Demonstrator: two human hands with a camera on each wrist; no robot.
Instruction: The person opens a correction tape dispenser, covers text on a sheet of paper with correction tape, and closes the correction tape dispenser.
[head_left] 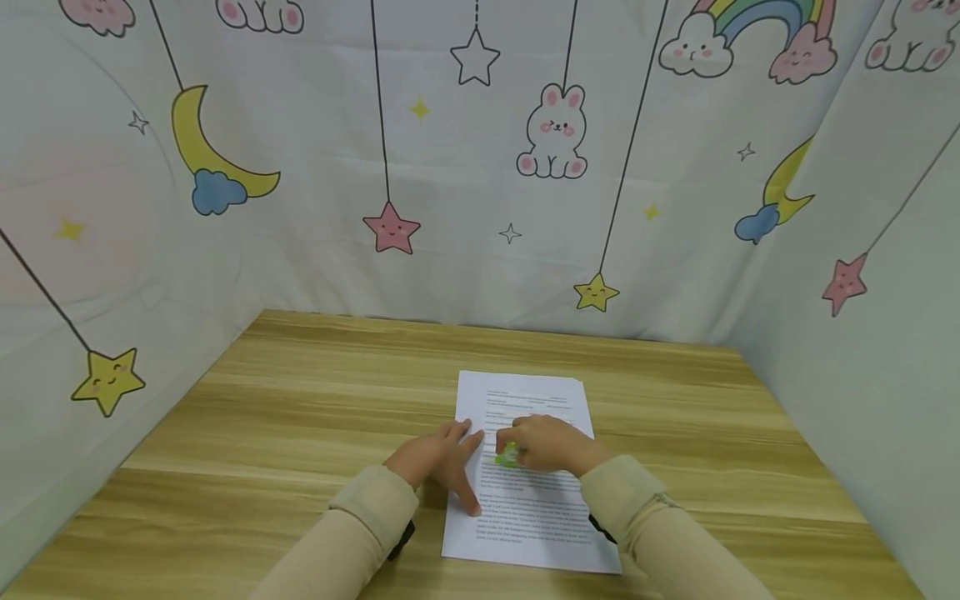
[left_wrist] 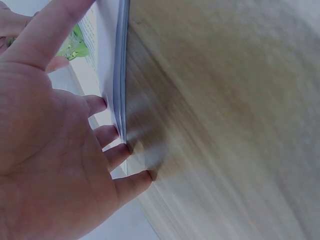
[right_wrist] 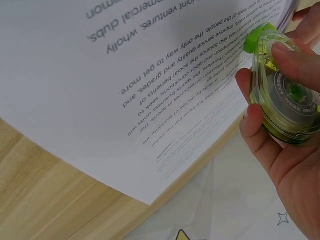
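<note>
A stack of printed paper (head_left: 540, 525) lies on the wooden table, its top sheet covered in lines of text. My right hand (head_left: 551, 442) grips a clear green correction tape dispenser (right_wrist: 290, 92) over the middle of the page, thumb on one side and fingers round the other. Inside the dispenser's see-through case a round grey reel shows. With fingers spread, my left hand (head_left: 446, 462) rests on the left edge of the stack. In the left wrist view its fingertips (left_wrist: 135, 185) reach the paper's edge and the table beside it.
The wooden table (head_left: 300, 417) stretches out on both sides of the paper. White cloth walls (head_left: 315, 267) printed with stars, moons and rabbits stand at the back and sides. A dark band (head_left: 402, 540) shows under the left wrist.
</note>
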